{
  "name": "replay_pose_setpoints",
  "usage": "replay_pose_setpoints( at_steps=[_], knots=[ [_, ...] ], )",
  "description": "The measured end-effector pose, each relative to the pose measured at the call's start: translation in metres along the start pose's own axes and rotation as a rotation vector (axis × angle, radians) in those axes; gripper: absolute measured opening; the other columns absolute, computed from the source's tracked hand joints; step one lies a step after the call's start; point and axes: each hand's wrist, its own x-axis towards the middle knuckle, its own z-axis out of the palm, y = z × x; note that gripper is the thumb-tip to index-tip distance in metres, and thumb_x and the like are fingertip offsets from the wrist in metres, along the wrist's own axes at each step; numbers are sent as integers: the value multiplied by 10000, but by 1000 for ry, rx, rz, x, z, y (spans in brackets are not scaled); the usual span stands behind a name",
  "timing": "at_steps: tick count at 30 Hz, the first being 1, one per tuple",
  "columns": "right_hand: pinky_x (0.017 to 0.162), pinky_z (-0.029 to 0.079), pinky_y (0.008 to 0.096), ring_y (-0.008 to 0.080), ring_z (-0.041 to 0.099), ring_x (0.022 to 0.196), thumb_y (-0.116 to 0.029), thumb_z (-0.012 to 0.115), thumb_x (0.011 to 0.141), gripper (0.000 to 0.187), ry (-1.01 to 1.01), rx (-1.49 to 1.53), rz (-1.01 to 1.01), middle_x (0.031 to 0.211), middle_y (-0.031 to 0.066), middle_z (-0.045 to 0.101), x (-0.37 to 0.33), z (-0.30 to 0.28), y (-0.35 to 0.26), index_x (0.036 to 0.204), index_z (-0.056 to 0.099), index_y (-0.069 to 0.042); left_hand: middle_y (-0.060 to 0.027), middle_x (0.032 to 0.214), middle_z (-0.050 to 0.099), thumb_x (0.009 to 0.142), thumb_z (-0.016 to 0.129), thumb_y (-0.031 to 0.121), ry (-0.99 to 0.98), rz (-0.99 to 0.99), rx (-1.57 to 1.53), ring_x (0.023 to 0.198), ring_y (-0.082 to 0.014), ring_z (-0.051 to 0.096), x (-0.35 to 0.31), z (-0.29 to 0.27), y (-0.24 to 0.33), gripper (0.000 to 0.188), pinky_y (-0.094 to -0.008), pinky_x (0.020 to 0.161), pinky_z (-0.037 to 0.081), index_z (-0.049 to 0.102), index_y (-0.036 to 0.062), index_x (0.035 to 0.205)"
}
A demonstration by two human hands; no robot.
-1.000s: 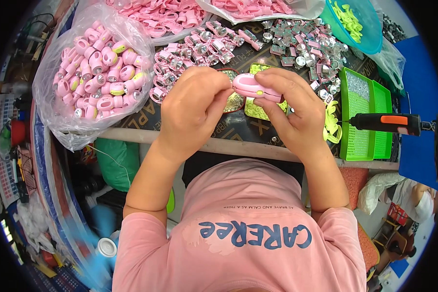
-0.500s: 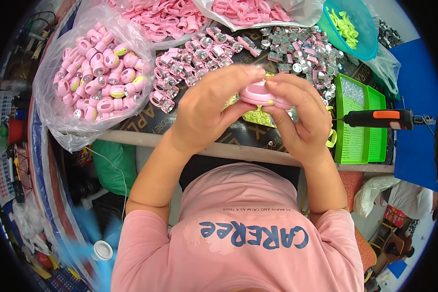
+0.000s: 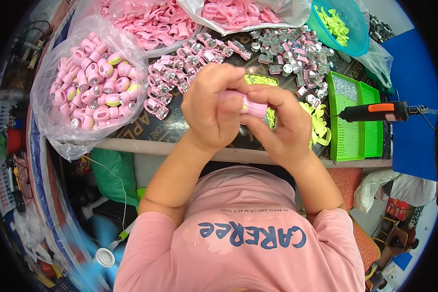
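Note:
Both hands close around a small pink plastic flashlight [image 3: 256, 110] with a small yellow-green part on its side, held above the table's near edge. My left hand [image 3: 210, 109] wraps its left end, fingers curled over it and thumb pressed on the casing. With thumb and fingers, my right hand [image 3: 288, 121] pinches the right end. Much of the flashlight is hidden by the fingers. Partly covered behind the hands is a small container of tiny yellow-green parts [image 3: 262, 80]. Beside my right hand lie curved yellow-green pieces [image 3: 319, 127].
A clear bag of pink flashlights [image 3: 93, 80] stands left. Open pink shells with silver reflectors [image 3: 163, 80], loose reflector parts [image 3: 297, 56] and pink casings [image 3: 151, 24] lie behind. Rightward are a green tray [image 3: 344, 146] of small metal pieces, an electric screwdriver [image 3: 374, 112] and a teal bowl [image 3: 359, 41].
The flashlight has been turned in my hands and brought slightly left and nearer. My left fingers now curl further around it. More of the yellow-green pieces beside my right hand show.

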Motion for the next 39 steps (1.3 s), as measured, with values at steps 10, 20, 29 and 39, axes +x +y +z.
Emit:
replay_pose_setpoints(
  at_steps=[10, 20, 29, 39],
  knots=[
    [674, 537, 413, 341, 642, 787, -65, 793, 868, 448, 31, -102, -25, 951, 164, 633, -17, 24, -8, 1249, 569, 10, -125, 634, 639, 1138, 441, 384, 90, -118, -81, 511, -157, 539, 4, 2, 10, 329, -294, 555, 453, 477, 65, 1068],
    [534, 466, 362, 210, 623, 601, -174, 762, 909, 313, -299, 85, 611, 738, 138, 621, -11, -11, 16, 1114, 580, -24, -96, 895, 686, 1104, 543, 335, -489, -643, -34, 717, -161, 687, -9, 1, 2, 321, -299, 642, 520, 652, 42, 1179],
    [704, 549, 322, 187, 679, 772, -17, 772, 857, 84, -321, -433, 520, 897, 96, 729, -15, -103, 27, 932, 736, -8, -77, 600, 580, 1067, 410, 653, -124, -1341, -654, 415, -147, 516, -17, 19, -1, 592, -247, 390, 396, 579, 93, 1163],
    [759, 542, 462, 350, 656, 851, 16, 679, 779, 59, -382, -881, 334, 837, 140, 664, -78, -94, 14, 801, 664, -37, -76, 799, 635, 1073, 346, 670, 49, -1569, -1039, 554, -165, 617, -33, 43, -3, 608, -279, 422, 395, 551, 112, 1203]
  ],
)
